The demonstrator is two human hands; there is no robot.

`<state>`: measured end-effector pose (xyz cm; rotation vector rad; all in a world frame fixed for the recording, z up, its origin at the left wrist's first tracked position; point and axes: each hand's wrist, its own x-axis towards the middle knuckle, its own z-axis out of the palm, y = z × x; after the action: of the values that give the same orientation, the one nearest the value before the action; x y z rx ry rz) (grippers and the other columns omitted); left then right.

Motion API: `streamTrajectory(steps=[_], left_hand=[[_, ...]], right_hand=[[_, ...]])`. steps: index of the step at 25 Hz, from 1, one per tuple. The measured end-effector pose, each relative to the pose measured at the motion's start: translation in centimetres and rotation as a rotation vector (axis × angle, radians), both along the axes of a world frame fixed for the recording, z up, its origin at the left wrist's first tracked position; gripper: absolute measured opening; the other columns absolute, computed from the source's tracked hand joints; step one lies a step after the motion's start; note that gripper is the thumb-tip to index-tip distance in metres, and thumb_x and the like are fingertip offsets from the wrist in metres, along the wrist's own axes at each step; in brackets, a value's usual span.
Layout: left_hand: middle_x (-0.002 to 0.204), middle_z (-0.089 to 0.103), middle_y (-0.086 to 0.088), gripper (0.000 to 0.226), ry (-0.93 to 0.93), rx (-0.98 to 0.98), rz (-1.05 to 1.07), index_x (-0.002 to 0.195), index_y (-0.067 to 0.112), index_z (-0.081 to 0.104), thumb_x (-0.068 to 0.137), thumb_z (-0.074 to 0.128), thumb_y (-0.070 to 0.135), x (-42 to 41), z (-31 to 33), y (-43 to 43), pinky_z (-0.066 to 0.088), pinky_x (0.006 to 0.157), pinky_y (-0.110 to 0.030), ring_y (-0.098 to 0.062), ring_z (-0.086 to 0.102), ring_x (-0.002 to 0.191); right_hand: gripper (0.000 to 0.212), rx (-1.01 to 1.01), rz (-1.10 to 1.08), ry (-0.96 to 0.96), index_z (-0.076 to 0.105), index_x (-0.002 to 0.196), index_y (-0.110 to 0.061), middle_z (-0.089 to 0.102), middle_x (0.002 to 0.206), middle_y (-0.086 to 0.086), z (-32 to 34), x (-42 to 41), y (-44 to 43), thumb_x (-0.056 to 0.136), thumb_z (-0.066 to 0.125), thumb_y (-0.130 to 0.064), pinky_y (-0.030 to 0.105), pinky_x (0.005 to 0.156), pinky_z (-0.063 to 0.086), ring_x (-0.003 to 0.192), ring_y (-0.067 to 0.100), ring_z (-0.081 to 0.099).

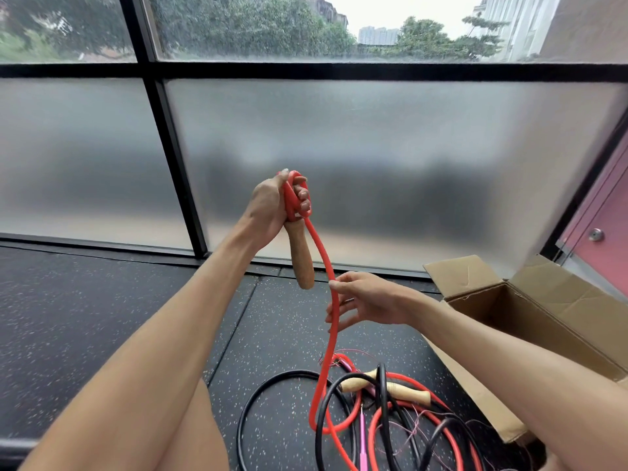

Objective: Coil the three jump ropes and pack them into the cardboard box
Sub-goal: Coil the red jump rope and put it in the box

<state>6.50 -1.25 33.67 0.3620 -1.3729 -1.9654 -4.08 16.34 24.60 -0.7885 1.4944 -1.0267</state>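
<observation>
My left hand is raised and grips a small loop of the red jump rope together with the top of its wooden handle, which hangs down below the fist. The red rope runs down from that hand through my right hand, whose thumb and fingers pinch it loosely. Below, the rest of the red rope lies tangled on the floor with a black jump rope, a thin pink rope and two more wooden handles. The open cardboard box stands at the right, its inside bare as far as seen.
The floor is dark speckled rubber matting. A frosted glass wall with black frames stands straight ahead. A pink door is at the far right behind the box. My knee is at the bottom left.
</observation>
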Motion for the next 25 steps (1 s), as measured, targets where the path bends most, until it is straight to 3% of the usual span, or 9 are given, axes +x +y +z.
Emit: streamTrajectory(steps=[3, 6, 9, 12, 14, 16, 18, 22, 25], left_hand=[[0.063, 0.055, -0.004, 0.029, -0.134, -0.311, 0.181, 0.1, 0.003, 0.049, 0.109, 0.037, 0.028, 0.1, -0.8, -0.7, 0.043, 0.051, -0.026, -0.014, 0.052, 0.051], [0.069, 0.051, -0.005, 0.022, -0.205, -0.489, 0.303, 0.107, 0.004, 0.044, 0.107, 0.043, 0.026, -0.1, -1.4, 0.3, 0.044, 0.052, -0.02, -0.007, 0.05, 0.051], [0.073, 0.055, -0.005, 0.021, -0.236, -0.608, 0.393, 0.112, 0.005, 0.045, 0.106, 0.047, 0.025, -0.9, -2.1, 0.7, 0.044, 0.06, -0.032, -0.018, 0.05, 0.058], [0.113, 0.067, -0.02, 0.031, -0.406, -0.863, 0.547, 0.122, -0.001, 0.046, 0.105, 0.047, 0.025, -0.9, -3.2, 0.3, 0.046, 0.073, -0.031, -0.036, 0.066, 0.091], [0.103, 0.069, -0.021, 0.036, -0.527, -1.067, 0.64, 0.124, -0.002, 0.045, 0.105, 0.047, 0.028, -0.6, -3.8, 0.4, 0.051, 0.076, -0.042, -0.043, 0.066, 0.091], [0.089, 0.07, -0.021, 0.039, -0.64, -1.172, 0.662, 0.125, -0.001, 0.045, 0.104, 0.048, 0.031, -0.4, -4.2, 0.0, 0.05, 0.071, -0.046, -0.045, 0.067, 0.084], [0.089, 0.071, -0.021, 0.04, -0.744, -1.164, 0.619, 0.124, 0.001, 0.048, 0.103, 0.05, 0.034, -0.1, -4.4, -0.7, 0.05, 0.07, -0.044, -0.043, 0.067, 0.083], [0.078, 0.071, -0.01, 0.034, -0.793, -1.111, 0.382, 0.118, 0.009, 0.052, 0.102, 0.051, 0.039, 0.2, -4.6, -0.8, 0.056, 0.078, -0.043, -0.028, 0.071, 0.071], [0.073, 0.07, -0.004, 0.021, -0.784, -1.075, 0.215, 0.096, 0.018, 0.05, 0.102, 0.051, 0.038, 0.2, -4.5, -0.5, 0.052, 0.086, -0.036, -0.02, 0.073, 0.08]], right_hand=[[0.029, -0.021, -0.08, 0.009, 0.048, 0.103, -0.006, 0.06, 0.093, 0.022, 0.3, -0.3, 0.1, 0.1, 0.056, -0.034, 0.061, 0.089, 0.055, 0.078, 0.031, 0.066], [0.032, 0.035, 0.024, -0.009, 0.049, 0.103, -0.005, 0.06, 0.094, 0.02, 0.7, 0.0, 0.5, 0.099, 0.058, -0.036, 0.058, 0.086, 0.057, 0.084, 0.036, 0.069], [0.024, 0.092, 0.138, 0.07, 0.047, 0.103, -0.007, 0.06, 0.094, 0.015, 0.9, 0.5, 1.0, 0.099, 0.06, -0.028, 0.055, 0.086, 0.058, 0.09, 0.035, 0.071], [0.02, 0.088, 0.095, 0.217, 0.051, 0.094, -0.006, 0.061, 0.086, 0.012, 0.7, 0.7, 1.2, 0.095, 0.066, -0.019, 0.051, 0.079, 0.061, 0.079, 0.025, 0.07], [0.021, 0.066, 0.003, 0.383, 0.053, 0.084, -0.007, 0.061, 0.075, 0.011, 0.4, 0.8, 1.0, 0.092, 0.07, -0.017, 0.041, 0.068, 0.061, 0.064, 0.02, 0.064], [0.025, 0.039, -0.098, 0.686, 0.051, 0.081, -0.013, 0.061, 0.072, 0.007, 0.2, 0.7, 0.6, 0.09, 0.073, -0.021, 0.031, 0.057, 0.052, 0.059, 0.016, 0.057], [0.027, -0.044, -0.164, 0.997, 0.048, 0.08, -0.018, 0.06, 0.075, 0.001, 0.6, 0.6, 0.5, 0.09, 0.072, -0.026, 0.03, 0.056, 0.043, 0.064, 0.014, 0.055], [0.025, -0.25, -0.087, 1.372, 0.048, 0.08, -0.016, 0.055, 0.074, -0.001, 2.1, 0.6, 1.0, 0.098, 0.059, -0.028, 0.034, 0.062, 0.036, 0.071, 0.022, 0.053], [0.026, -0.402, -0.047, 1.636, 0.052, 0.081, -0.018, 0.054, 0.076, -0.002, 3.2, 0.3, 1.3, 0.103, 0.049, -0.033, 0.032, 0.061, 0.031, 0.069, 0.02, 0.048]])
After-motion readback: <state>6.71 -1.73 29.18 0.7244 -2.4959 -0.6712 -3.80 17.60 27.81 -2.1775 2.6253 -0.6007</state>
